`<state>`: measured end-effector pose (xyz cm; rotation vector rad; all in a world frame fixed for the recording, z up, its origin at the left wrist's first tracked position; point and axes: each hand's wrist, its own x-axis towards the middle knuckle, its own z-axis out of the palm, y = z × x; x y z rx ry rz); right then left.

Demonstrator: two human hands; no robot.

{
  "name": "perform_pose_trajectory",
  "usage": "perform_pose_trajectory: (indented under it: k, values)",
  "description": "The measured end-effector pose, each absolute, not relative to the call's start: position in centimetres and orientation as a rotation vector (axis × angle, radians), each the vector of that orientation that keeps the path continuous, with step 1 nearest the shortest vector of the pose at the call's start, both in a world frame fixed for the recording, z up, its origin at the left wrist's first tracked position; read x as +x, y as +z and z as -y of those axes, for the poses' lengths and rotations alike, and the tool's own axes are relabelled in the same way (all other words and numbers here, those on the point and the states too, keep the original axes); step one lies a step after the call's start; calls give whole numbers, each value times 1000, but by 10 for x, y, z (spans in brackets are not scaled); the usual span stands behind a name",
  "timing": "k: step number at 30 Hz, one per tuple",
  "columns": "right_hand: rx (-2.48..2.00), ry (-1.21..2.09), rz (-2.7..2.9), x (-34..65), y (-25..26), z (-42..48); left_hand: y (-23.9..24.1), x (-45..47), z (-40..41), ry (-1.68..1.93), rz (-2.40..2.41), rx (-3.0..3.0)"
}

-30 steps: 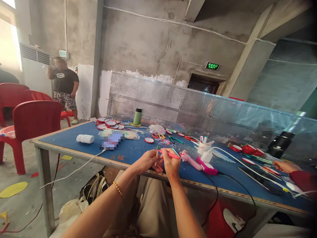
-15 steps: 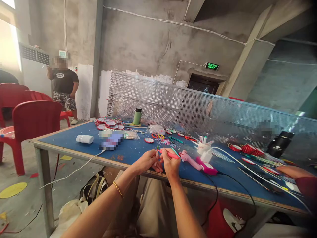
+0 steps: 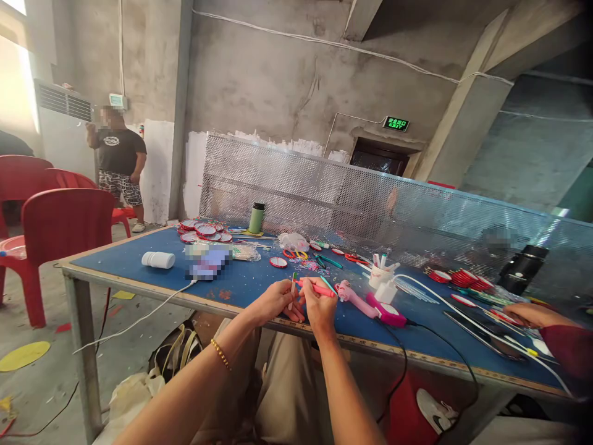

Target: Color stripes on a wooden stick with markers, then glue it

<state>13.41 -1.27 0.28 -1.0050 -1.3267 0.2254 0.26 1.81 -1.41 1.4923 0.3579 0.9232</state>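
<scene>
My left hand (image 3: 278, 299) pinches thin green-tipped stick (image 3: 293, 288), long axis near upright, over near edge of blue tabletop (image 3: 252, 281). My right hand (image 3: 321, 307), fingers wrapped snugly round pink pen-like tool (image 3: 319, 288); tool crosswise, tip leftward beside stick's upper part, contact unclear.

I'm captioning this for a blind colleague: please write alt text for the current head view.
A person's left hand holds a thin green-tipped stick and the right hand a pink pen-like tool, at a blue-topped table. Red-rimmed discs and a white bottle on its side lie beyond; a co-worker's hand is at far right.
</scene>
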Motion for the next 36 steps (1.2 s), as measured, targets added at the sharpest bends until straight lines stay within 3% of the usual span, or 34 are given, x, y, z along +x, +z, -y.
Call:
perform_pose_trajectory:
  k: [36]
  values:
    - [-1021,213,1315,135,3,11,-11,2,-16,920,-352,1480]
